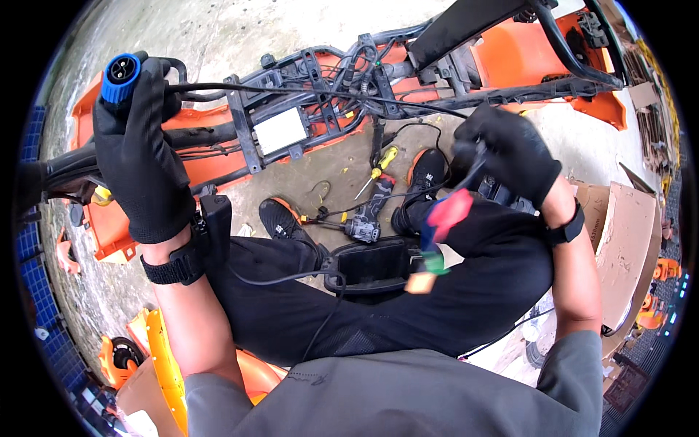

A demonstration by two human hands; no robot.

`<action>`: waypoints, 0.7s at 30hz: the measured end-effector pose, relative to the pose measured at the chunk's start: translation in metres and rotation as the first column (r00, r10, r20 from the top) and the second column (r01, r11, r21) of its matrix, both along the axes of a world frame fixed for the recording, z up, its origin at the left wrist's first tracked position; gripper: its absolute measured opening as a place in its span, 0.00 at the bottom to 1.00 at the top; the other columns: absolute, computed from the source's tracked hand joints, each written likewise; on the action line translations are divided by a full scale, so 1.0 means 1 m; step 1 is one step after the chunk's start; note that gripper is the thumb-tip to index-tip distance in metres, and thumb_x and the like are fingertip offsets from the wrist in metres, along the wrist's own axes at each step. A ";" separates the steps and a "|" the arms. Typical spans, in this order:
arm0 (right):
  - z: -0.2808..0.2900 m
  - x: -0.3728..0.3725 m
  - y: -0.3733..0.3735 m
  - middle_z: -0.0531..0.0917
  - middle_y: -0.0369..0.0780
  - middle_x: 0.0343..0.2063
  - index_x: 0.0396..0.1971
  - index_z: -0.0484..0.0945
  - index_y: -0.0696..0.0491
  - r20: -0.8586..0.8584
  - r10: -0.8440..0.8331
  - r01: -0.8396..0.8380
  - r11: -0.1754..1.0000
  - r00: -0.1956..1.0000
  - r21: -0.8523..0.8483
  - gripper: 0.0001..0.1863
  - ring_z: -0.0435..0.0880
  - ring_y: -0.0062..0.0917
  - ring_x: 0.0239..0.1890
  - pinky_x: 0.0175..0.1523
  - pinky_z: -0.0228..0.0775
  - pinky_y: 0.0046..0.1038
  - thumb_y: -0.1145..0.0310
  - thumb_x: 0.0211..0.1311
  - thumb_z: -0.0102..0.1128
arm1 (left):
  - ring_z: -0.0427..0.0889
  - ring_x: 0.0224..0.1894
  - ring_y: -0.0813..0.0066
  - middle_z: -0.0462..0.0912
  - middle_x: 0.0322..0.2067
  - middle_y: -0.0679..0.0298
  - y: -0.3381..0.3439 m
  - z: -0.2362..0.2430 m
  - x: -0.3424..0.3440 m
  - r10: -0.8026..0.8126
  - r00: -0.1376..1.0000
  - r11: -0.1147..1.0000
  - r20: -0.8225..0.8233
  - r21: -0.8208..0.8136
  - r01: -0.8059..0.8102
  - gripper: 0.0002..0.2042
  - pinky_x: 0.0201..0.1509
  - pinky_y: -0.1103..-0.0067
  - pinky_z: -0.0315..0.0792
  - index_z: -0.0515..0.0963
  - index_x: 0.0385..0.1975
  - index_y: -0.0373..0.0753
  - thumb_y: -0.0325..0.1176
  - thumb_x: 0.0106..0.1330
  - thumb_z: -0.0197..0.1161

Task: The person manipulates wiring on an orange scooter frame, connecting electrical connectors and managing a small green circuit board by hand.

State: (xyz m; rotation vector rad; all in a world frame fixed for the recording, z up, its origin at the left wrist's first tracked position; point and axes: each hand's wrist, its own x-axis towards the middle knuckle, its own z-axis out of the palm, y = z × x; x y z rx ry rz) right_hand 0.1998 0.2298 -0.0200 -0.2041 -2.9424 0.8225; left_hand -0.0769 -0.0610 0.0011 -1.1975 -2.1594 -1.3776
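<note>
My gloved left hand (149, 164) is raised at the left, closed round a cable plug with a blue ring (109, 93) and round black face with metal contacts. From it a black cable (306, 92) stretches right, above the vehicle frame, to my gloved right hand (510, 149). Those fingers are closed round the cable's other stretch. Below the right hand, over my thigh, dangle wire ends with red, green and tan connectors (445, 215), smeared by motion. Both hands are above the near side of a black tubular frame (251, 131) with orange body panels.
Between my shoes lie a cordless power driver (370, 215) and a yellow-handled screwdriver (378, 172). A black open pouch or case (371, 264) sits in front of me. Bundled wiring (357, 76) runs along the frame. Cardboard boxes (622, 244) stand at the right; orange parts lie at the lower left.
</note>
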 end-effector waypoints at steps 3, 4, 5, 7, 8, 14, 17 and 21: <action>-0.005 -0.004 -0.024 0.80 0.44 0.29 0.31 0.79 0.53 0.183 0.204 -0.209 0.978 0.962 0.009 0.10 0.81 0.42 0.35 0.39 0.72 0.37 0.68 0.48 0.66 | 0.83 0.45 0.67 0.82 0.45 0.55 0.009 -0.005 -0.002 0.046 0.990 0.998 -0.134 0.047 -0.040 0.13 0.53 0.76 0.77 0.76 0.50 0.30 0.28 0.72 0.51; 0.001 -0.006 -0.032 0.80 0.44 0.30 0.32 0.79 0.53 0.315 0.197 -0.221 0.974 0.928 0.041 0.11 0.81 0.43 0.36 0.40 0.72 0.38 0.67 0.48 0.65 | 0.83 0.46 0.66 0.81 0.45 0.53 0.012 -0.005 0.002 -0.032 0.999 0.994 0.021 0.110 0.030 0.13 0.54 0.75 0.77 0.75 0.52 0.30 0.29 0.73 0.50; -0.015 -0.002 -0.034 0.80 0.45 0.32 0.32 0.79 0.53 0.283 0.234 -0.243 0.970 0.930 -0.002 0.12 0.81 0.44 0.38 0.41 0.72 0.39 0.63 0.50 0.62 | 0.83 0.47 0.65 0.81 0.46 0.52 0.015 -0.003 0.006 -0.119 0.978 0.979 0.170 0.182 0.087 0.14 0.54 0.74 0.77 0.73 0.54 0.30 0.29 0.74 0.49; -0.029 0.000 -0.039 0.80 0.45 0.32 0.32 0.79 0.53 0.428 0.265 -0.302 0.953 0.864 0.017 0.12 0.81 0.43 0.38 0.42 0.72 0.40 0.62 0.50 0.63 | 0.82 0.50 0.60 0.79 0.48 0.46 0.019 0.005 0.016 -0.209 0.887 0.955 0.412 0.281 0.095 0.17 0.58 0.70 0.76 0.67 0.59 0.30 0.31 0.76 0.44; -0.032 -0.002 -0.042 0.80 0.46 0.32 0.32 0.79 0.53 0.496 0.281 -0.335 0.942 0.822 0.022 0.12 0.81 0.43 0.39 0.42 0.72 0.40 0.61 0.50 0.63 | 0.81 0.51 0.59 0.79 0.49 0.46 0.016 0.003 0.014 -0.263 0.891 0.948 0.369 0.273 0.166 0.17 0.58 0.69 0.75 0.67 0.58 0.29 0.32 0.76 0.43; -0.039 -0.003 -0.049 0.80 0.45 0.34 0.34 0.80 0.52 0.662 0.238 -0.352 0.935 0.711 0.043 0.12 0.81 0.42 0.39 0.44 0.73 0.41 0.60 0.54 0.61 | 0.71 0.62 0.58 0.70 0.60 0.50 -0.001 -0.007 -0.014 -0.456 0.831 0.890 0.319 0.152 0.430 0.23 0.68 0.68 0.65 0.63 0.64 0.35 0.43 0.77 0.35; -0.049 -0.002 -0.049 0.80 0.45 0.34 0.34 0.79 0.51 0.682 0.251 -0.406 0.911 0.687 0.074 0.12 0.81 0.42 0.39 0.44 0.73 0.41 0.59 0.54 0.60 | 0.72 0.62 0.58 0.71 0.59 0.50 -0.002 -0.007 -0.013 -0.475 0.796 0.879 0.375 0.159 0.450 0.24 0.66 0.68 0.67 0.63 0.64 0.35 0.44 0.77 0.36; -0.054 -0.005 -0.047 0.79 0.46 0.34 0.34 0.79 0.52 0.650 0.276 -0.392 0.919 0.708 0.036 0.12 0.80 0.44 0.38 0.43 0.72 0.41 0.60 0.55 0.60 | 0.73 0.61 0.58 0.73 0.58 0.51 -0.003 -0.010 -0.004 -0.448 0.801 0.892 0.397 0.139 0.430 0.24 0.64 0.68 0.69 0.64 0.63 0.35 0.44 0.77 0.37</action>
